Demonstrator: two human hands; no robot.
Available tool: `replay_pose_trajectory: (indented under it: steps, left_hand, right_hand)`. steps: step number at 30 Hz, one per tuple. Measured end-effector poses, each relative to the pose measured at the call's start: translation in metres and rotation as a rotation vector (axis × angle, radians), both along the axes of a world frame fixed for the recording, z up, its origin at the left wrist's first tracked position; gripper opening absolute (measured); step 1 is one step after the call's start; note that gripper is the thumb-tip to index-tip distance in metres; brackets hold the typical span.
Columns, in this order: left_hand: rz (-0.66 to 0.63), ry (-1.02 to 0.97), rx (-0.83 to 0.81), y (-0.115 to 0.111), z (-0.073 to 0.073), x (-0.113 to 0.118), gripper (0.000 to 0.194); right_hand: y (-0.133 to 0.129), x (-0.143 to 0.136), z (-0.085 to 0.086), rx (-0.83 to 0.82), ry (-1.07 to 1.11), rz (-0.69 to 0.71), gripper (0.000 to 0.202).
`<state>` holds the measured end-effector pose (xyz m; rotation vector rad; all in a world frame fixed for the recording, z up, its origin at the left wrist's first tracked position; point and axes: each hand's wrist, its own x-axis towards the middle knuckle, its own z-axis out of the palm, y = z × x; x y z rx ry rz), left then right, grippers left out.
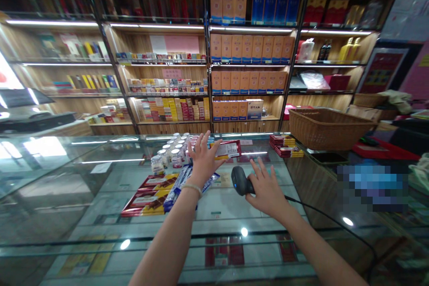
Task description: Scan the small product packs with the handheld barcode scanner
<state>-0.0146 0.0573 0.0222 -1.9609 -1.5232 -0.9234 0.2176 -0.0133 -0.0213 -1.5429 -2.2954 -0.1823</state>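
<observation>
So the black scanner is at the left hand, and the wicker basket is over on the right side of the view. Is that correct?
Not quite: the black scanner is at the right hand, not the left hand, as the head view shows. The wicker basket is on the right side, as you said.

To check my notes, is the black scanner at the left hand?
No, the black scanner is at the right hand, apart from the left hand.

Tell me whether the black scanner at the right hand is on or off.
The black scanner appears on: a small blue light glows on its head. Whether it is scanning, I cannot tell.
</observation>
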Motion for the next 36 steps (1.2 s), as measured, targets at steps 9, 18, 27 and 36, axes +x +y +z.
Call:
replay_pose_trajectory:
  steps: [9,18,27,36]
  left_hand:
    - [-0.012,-0.010,-0.007,-0.002,0.003,0.001,0.073]
    - [-0.007,0.010,0.006,-0.002,0.000,0.000,0.073]
    - [0.003,0.029,0.030,0.000,-0.002,-0.003,0.075]
    - [0.003,0.035,-0.008,-0.003,0.004,-0.001,0.074]
  right_hand:
    - [0.009,0.019,0.024,-0.229,-0.052,0.110,0.076]
    - [0.083,0.020,0.062,0.169,-0.033,-0.063,0.076]
    - [0.120,0.003,0.030,0.242,0.025,0.021,0.087]
    - [0.120,0.001,0.021,0.297,0.090,0.051,0.076]
